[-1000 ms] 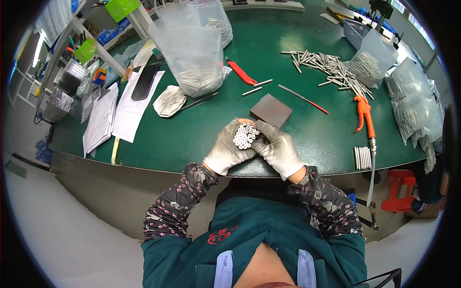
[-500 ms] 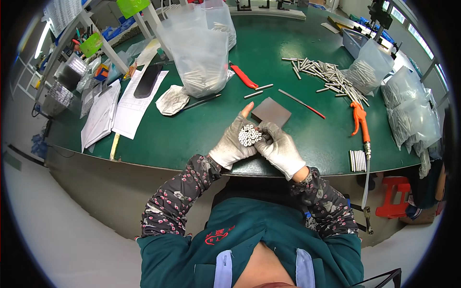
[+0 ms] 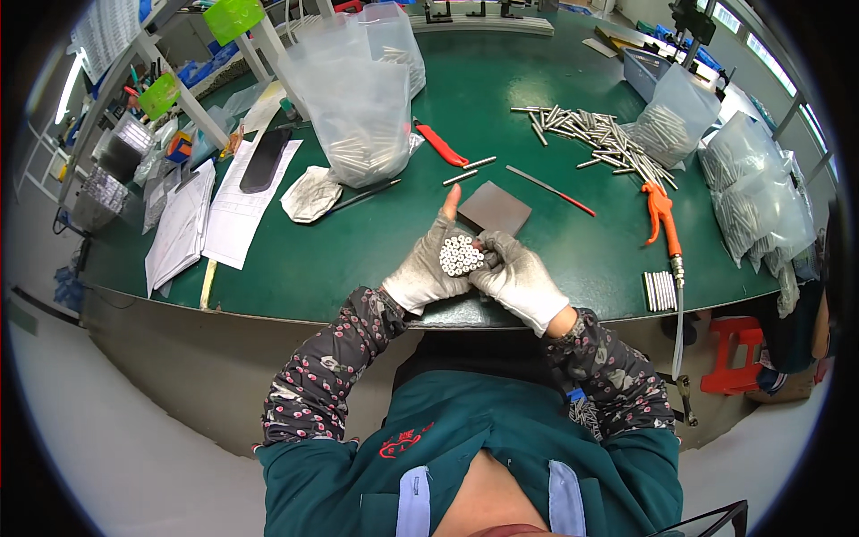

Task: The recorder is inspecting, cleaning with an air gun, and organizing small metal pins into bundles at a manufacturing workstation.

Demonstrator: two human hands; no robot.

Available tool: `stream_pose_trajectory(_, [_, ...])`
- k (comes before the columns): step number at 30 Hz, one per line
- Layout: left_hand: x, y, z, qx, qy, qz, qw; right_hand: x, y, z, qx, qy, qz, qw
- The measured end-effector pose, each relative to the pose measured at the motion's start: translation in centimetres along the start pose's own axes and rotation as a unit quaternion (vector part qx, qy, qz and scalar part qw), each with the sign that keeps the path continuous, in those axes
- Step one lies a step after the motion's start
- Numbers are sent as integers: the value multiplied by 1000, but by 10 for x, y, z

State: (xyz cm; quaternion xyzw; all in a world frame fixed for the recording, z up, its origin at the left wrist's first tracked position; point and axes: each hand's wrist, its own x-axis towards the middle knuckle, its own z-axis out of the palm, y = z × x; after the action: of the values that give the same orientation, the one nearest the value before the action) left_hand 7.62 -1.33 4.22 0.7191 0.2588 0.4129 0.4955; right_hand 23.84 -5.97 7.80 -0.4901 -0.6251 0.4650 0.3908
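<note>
The bundle of metal rods (image 3: 461, 255) shows only its round ends — both gloved hands cover its sides. The left hand (image 3: 428, 268) and right hand (image 3: 521, 282) hide how long the rods are. The small rods inside the clear bag (image 3: 353, 89) look blurry through the plastic. On the far right, more bags (image 3: 761, 201) bend at the picture's edge — too small to tell what's inside.

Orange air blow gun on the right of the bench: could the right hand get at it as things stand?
Probably not straight away. The right hand and left hand together grip a bundle of metal rods. The orange air blow gun lies uncovered on the green bench, with bare surface between.
</note>
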Motion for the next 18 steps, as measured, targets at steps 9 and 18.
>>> stream_pose_trajectory(9, [0,19,-1,45,-4,-33,998,12,-12,-23,-51,-74,78,993])
stream_pose_trajectory(18, [2,24,-1,-4,-14,-19,1000,30,-40,-14,-292,60,-147,943])
